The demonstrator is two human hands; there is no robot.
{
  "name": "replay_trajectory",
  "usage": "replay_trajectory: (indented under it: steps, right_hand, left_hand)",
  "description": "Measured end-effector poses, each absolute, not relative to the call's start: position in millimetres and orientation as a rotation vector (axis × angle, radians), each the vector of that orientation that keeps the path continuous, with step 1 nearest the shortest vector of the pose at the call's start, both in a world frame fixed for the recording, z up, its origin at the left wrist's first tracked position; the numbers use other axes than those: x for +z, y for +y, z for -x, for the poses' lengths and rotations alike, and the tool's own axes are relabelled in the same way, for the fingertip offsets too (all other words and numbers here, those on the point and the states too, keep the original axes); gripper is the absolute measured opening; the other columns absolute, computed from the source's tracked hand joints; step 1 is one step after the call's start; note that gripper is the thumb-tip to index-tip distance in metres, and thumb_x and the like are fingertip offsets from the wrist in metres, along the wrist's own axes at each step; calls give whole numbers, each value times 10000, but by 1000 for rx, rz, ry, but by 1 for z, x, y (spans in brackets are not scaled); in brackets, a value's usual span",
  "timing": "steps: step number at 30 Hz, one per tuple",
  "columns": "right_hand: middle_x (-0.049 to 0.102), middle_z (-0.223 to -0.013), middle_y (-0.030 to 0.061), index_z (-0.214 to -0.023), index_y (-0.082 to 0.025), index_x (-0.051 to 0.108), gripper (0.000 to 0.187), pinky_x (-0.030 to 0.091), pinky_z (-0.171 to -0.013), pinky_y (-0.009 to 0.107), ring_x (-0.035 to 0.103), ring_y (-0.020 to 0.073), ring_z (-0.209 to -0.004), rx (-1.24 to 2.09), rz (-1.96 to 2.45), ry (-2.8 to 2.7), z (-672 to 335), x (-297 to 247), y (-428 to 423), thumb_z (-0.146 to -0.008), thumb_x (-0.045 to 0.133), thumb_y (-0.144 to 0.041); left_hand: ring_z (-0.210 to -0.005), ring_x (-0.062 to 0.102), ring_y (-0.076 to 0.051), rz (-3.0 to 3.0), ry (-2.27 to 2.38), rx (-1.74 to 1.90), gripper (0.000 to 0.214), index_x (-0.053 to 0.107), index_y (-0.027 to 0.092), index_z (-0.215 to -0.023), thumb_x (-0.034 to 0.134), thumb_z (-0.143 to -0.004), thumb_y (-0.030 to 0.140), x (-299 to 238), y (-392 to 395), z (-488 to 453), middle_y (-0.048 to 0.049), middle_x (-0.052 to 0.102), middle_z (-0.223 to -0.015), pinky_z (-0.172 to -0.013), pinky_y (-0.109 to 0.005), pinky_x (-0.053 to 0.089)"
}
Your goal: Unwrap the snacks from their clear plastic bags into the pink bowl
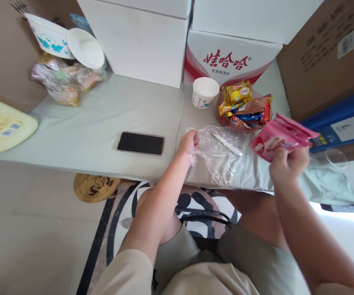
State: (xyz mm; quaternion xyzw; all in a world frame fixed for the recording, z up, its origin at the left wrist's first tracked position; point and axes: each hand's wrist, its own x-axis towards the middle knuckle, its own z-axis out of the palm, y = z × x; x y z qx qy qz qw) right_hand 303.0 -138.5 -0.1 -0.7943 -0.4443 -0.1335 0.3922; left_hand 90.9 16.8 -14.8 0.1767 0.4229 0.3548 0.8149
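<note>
My left hand [189, 144] is closed on the left edge of a clear plastic bag [218, 166], which lies crumpled on the cloth-covered table. On top of or inside that bag, I cannot tell which, is a thin white stick-like item [226, 143]. Off to the right, my right hand [287, 164] grips a pink snack pouch [279, 139] by its lower edge, lifted above the table. Just behind the bag sits a heap of wrapped snacks [247, 108] in a reddish container, mostly hidden by them. A white paper cup [205, 92] stands upright to its left.
A black phone [140, 143] lies left of my left hand. White boxes [140, 41] and a printed water carton [230, 57] line the back. Paper cups [86, 48] and bagged snacks [68, 80] stand back left, a yellow bottle [5, 125] far left, a blue container [345, 121] right.
</note>
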Motion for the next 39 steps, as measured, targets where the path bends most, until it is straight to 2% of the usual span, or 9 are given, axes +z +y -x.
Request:
replay_trajectory:
  steps: [4, 8, 14, 17, 21, 29, 33, 36, 39]
  right_hand:
    - [684, -968, 206, -1007, -196, 629, 700, 471, -805, 503, 665, 350, -932, -516, 2061, -1504, -340, 56, -126, -757, 488, -834]
    - [653, -1288, 246, -1341, -152, 579, 719, 411, -967, 537, 603, 330, -1240, -555, 2139, -1767, -357, 111, -91, -930, 428, -722]
    - [656, -1354, 195, -1323, -121, 661, 596, 290, -992, 574, 492, 306, -1380, -424, 2102, -2258, -369, 117, -18, -1023, 349, -532]
    - [658, -1382, 169, -1300, -154, 688, 410, 278, -983, 577, 509, 311, -1356, -208, 2216, -2356, -380, 98, 4, -959, 542, -329]
    - [631, -1431, 160, -1320, -202, 677, 481, 285, -1004, 559, 525, 299, -1350, -147, 2283, -2332, -387, 85, 18, -848, 642, -118]
    - [563, -1477, 211, -1463, -147, 552, 511, 306, -1001, 552, 494, 336, -1359, 63, 2458, -2197, -371, 68, 33, -964, 542, -256]
    - [558, -1486, 191, -1453, -176, 544, 540, 276, -1047, 623, 476, 367, -1378, 94, 2437, -2245, -378, 73, 34, -920, 583, -252]
    - [483, -1562, 184, -1474, -187, 491, 645, 224, -1113, 671, 408, 388, -1443, -115, 2139, -2354, -375, 86, 13, -844, 625, -230]
    - [576, -1444, 195, -1415, -151, 506, 584, 353, -1108, 562, 499, 346, -1372, -431, 1818, -2228, -349, 84, -40, -837, 573, -197]
  left_hand:
    - [-365, 204, -16, -421, 887, 717, 377, 306, 194, -550, 536, -838, 112, -12, 17, -89, 87, 262, -473, -375, -150, 135]
    - [-362, 208, -20, -455, 892, 696, 353, 338, 190, -559, 535, -844, 124, -9, 18, -90, 80, 297, -474, -375, -154, 135]
    - [-367, 205, -26, -494, 913, 673, 367, 296, 197, -564, 524, -843, 128, -6, 15, -96, 77, 268, -490, -379, -172, 128]
    - [-380, 215, -25, -508, 914, 670, 364, 308, 191, -561, 526, -842, 114, -8, 15, -96, 73, 274, -498, -396, -171, 151]
    - [-393, 216, -27, -513, 894, 705, 373, 313, 187, -547, 524, -843, 103, -12, 18, -93, 68, 282, -492, -399, -169, 154]
    - [-419, 260, -26, -475, 842, 792, 370, 328, 184, -552, 534, -832, 58, -22, 20, -93, 67, 287, -530, -409, -174, 148]
    - [-416, 255, -23, -477, 820, 808, 364, 324, 183, -558, 569, -804, 72, -25, 20, -95, 74, 293, -528, -407, -169, 151]
    - [-414, 262, -22, -469, 832, 804, 357, 329, 181, -555, 573, -794, 79, -23, 21, -94, 76, 298, -512, -404, -160, 152]
    - [-401, 242, -25, -489, 884, 749, 362, 329, 185, -550, 547, -828, 111, -17, 22, -90, 73, 299, -494, -397, -159, 154]
